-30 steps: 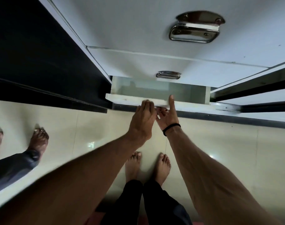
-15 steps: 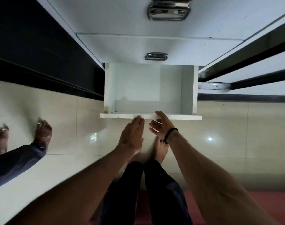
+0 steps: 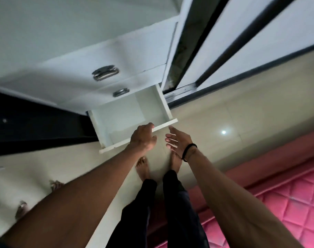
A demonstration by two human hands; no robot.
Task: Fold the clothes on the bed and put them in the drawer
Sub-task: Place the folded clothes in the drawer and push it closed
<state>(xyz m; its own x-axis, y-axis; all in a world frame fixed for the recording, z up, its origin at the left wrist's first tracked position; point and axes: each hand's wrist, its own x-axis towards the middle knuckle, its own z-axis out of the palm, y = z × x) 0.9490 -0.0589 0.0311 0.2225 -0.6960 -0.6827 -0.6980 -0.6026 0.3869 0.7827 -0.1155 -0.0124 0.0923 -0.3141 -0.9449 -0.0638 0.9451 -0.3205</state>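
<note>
White drawer (image 3: 163, 111); two hands: left hand (image 3: 143, 138), right hand (image 3: 177, 142).

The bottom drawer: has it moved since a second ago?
Yes. The bottom drawer has slid out from the cabinet face; earlier only a narrow gap showed, now its floor is exposed. The left hand is over its front edge.
</note>
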